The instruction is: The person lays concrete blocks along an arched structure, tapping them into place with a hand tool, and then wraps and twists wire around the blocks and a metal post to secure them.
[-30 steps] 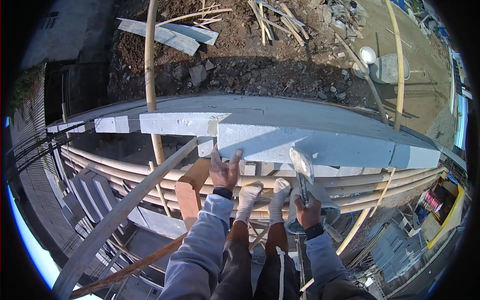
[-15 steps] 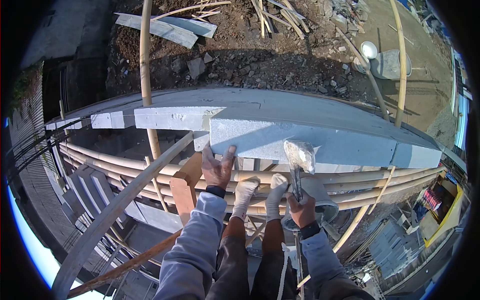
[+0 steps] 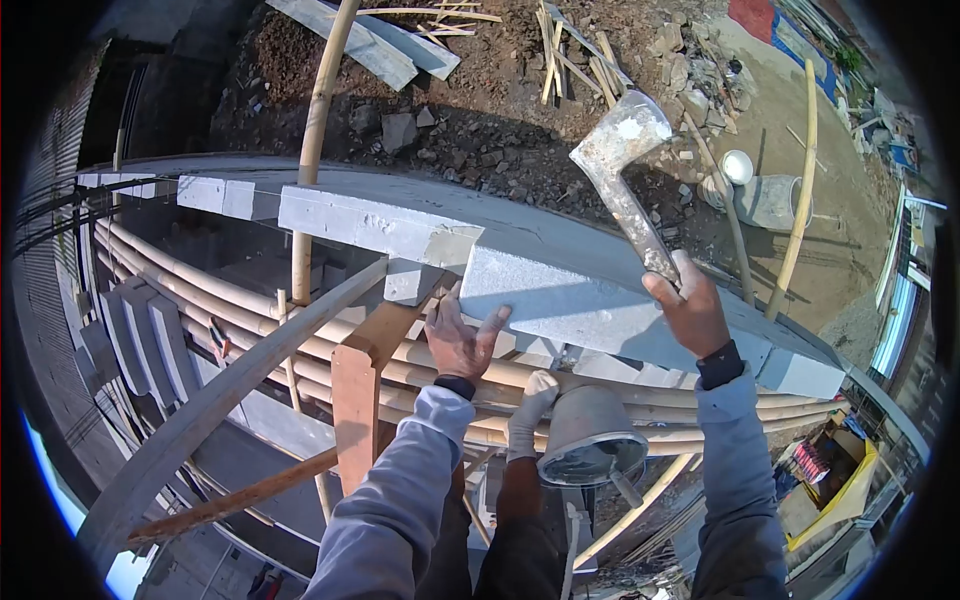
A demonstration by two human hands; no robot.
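Observation:
My right hand [image 3: 690,310] is raised above the wall, closed around the lower handle of a hatchet [image 3: 622,140] with a broad, mortar-smeared blade pointing up. A pale grey lightweight concrete block [image 3: 560,290] lies along the wall's near edge. At its lower left corner, my left hand [image 3: 463,335] grips it, the thumb against the face and the fingers partly hidden at the end. Left of it, more blocks [image 3: 350,220] continue the row, with grey mortar at the joint. A bucket [image 3: 592,435] hangs or stands below, between my arms; its support is hidden.
Bamboo poles [image 3: 400,372] run lengthwise under my feet, and an upright bamboo pole [image 3: 322,120] rises beyond the wall. A slanting timber beam [image 3: 230,400] and a brown wooden post [image 3: 354,410] stand at left. Rubble [image 3: 460,150] covers the ground below.
My right hand has lifted the hatchet from the block's face up and to the right, above the wall. My left hand stays at the block's corner. The view has shifted.

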